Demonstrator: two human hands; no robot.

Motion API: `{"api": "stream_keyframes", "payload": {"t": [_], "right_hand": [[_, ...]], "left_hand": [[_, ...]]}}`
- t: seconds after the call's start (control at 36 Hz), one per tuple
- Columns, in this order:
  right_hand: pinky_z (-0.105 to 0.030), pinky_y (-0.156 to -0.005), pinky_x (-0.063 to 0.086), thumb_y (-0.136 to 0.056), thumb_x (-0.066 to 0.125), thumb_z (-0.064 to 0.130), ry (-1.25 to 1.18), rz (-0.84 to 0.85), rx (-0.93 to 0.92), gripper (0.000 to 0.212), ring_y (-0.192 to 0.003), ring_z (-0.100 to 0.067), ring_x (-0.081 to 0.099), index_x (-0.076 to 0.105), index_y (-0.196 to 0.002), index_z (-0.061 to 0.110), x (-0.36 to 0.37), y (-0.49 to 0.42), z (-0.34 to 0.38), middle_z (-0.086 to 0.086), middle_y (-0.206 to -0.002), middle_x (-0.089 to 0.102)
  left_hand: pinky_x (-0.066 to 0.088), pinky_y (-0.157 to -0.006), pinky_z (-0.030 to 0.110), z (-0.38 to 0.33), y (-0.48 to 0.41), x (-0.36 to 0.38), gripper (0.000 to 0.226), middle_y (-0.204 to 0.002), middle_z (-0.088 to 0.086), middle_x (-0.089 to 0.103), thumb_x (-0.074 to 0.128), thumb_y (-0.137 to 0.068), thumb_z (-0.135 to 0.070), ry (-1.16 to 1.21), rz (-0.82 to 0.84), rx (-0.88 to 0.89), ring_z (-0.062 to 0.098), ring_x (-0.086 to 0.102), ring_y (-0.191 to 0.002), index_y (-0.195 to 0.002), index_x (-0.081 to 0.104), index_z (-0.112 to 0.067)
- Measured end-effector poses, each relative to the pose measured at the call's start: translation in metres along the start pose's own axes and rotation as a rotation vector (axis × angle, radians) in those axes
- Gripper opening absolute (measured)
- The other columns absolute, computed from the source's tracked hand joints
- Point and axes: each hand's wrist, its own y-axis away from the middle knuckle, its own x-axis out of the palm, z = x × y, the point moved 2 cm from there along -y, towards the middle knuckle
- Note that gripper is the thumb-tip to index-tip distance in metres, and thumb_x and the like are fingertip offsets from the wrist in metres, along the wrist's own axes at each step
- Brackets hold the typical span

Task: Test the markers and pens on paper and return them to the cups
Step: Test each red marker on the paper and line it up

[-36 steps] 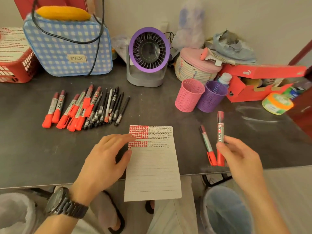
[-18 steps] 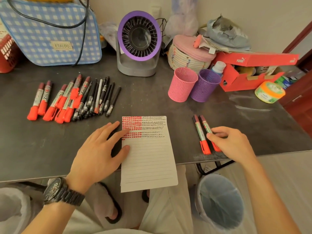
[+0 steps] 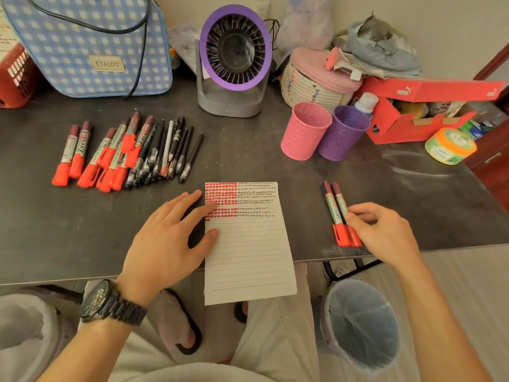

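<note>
Dark and scuffed, the bench (image 3: 248, 150) carries a lined sheet of paper (image 3: 248, 244) whose lower part hangs past the near edge. Its top lines are filled with red blotches and black scribbles. The left hand (image 3: 168, 238) lies flat and spread at the paper's left edge, forefinger and thumb tips pressing the sheet, gripping nothing. Right of the paper, two markers lie side by side on the bench, red caps toward the person: the inner marker (image 3: 332, 210) and the outer marker (image 3: 341, 208). The right hand (image 3: 385, 232) has curled fingers, thumb and forefinger pinching the outer marker's barrel. Beyond the paper to its right stand a pink cup (image 3: 304, 132) and a purple cup (image 3: 343, 133), just beside each other. Beyond the paper to its left lies a row of markers and pens (image 3: 124, 155).
</note>
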Motion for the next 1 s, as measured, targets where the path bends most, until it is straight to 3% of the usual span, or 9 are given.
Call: {"api": "stream_keyframes", "payload": {"t": [0.14,0.47,0.53,0.61,0.72,0.83,0.92,1.0], "right_hand": [[-0.016,-0.063,0.037,-0.094,0.064,0.044,0.002,-0.008,0.001,0.013,-0.077,0.008,0.055,0.071,-0.105,0.04,0.001,0.0,-0.001,0.028,-0.083,0.065],[-0.012,-0.063,0.034,-0.093,0.066,0.043,-0.026,-0.037,-0.009,0.005,-0.074,0.011,0.055,0.069,-0.096,0.042,0.002,0.006,0.003,0.028,-0.079,0.065],[-0.015,-0.063,0.036,-0.092,0.067,0.042,-0.049,-0.078,-0.01,0.005,-0.072,0.012,0.057,0.069,-0.096,0.04,0.002,0.011,0.006,0.026,-0.08,0.066],[-0.031,-0.073,0.041,-0.092,0.066,0.035,-0.079,-0.213,-0.073,0.007,-0.077,0.004,0.059,0.068,-0.098,0.036,0.003,0.022,0.013,0.017,-0.085,0.066],[-0.03,-0.069,0.04,-0.09,0.067,0.025,-0.156,-0.362,-0.239,0.011,-0.074,-0.004,0.06,0.068,-0.095,0.034,0.018,0.047,0.036,0.014,-0.084,0.063],[-0.014,-0.065,0.042,-0.09,0.066,0.027,-0.194,-0.26,-0.406,0.014,-0.083,-0.001,0.06,0.071,-0.102,0.03,0.048,0.069,0.067,0.022,-0.09,0.062],[-0.017,-0.082,0.047,-0.09,0.069,0.023,-0.189,-0.1,-0.477,0.021,-0.096,-0.003,0.058,0.071,-0.11,0.026,0.075,0.077,0.088,0.023,-0.104,0.062],[-0.006,-0.095,0.032,-0.09,0.071,0.021,-0.169,-0.032,-0.5,0.024,-0.111,0.003,0.044,0.07,-0.114,0.025,0.094,0.077,0.106,0.02,-0.115,0.058]], "left_hand": [[0.03,-0.12,0.046,0.0,0.0,0.0,0.066,-0.161,-0.004,0.035,0.029,-0.094,-0.068,0.005,0.003,-0.003,0.02,0.03,-0.15,-0.149,0.046,-0.036],[0.03,-0.12,0.044,0.0,-0.001,0.001,0.066,-0.16,-0.005,0.037,0.03,-0.094,-0.067,0.012,-0.024,-0.005,0.019,0.031,-0.149,-0.148,0.048,-0.034],[0.03,-0.121,0.043,0.0,0.0,0.002,0.065,-0.161,-0.005,0.037,0.031,-0.095,-0.067,0.005,-0.026,-0.005,0.018,0.03,-0.15,-0.148,0.047,-0.035],[0.027,-0.121,0.04,0.001,0.0,0.003,0.064,-0.161,-0.006,0.035,0.031,-0.095,-0.066,0.002,-0.029,-0.01,0.017,0.029,-0.15,-0.149,0.045,-0.037],[0.022,-0.121,0.035,0.0,0.001,0.003,0.061,-0.162,-0.008,0.034,0.034,-0.096,-0.065,-0.003,-0.041,-0.016,0.015,0.028,-0.15,-0.15,0.045,-0.037],[0.021,-0.124,0.035,-0.002,0.001,0.002,0.062,-0.163,-0.01,0.031,0.031,-0.096,-0.066,0.01,-0.041,-0.026,0.013,0.024,-0.152,-0.151,0.041,-0.04],[0.021,-0.125,0.036,-0.003,0.001,0.001,0.061,-0.164,-0.011,0.028,0.032,-0.096,-0.065,0.012,-0.038,-0.027,0.011,0.02,-0.152,-0.152,0.039,-0.041],[0.019,-0.125,0.034,-0.004,0.002,0.0,0.059,-0.164,-0.012,0.027,0.036,-0.097,-0.063,0.017,-0.046,-0.027,0.011,0.02,-0.153,-0.152,0.04,-0.041]]}}
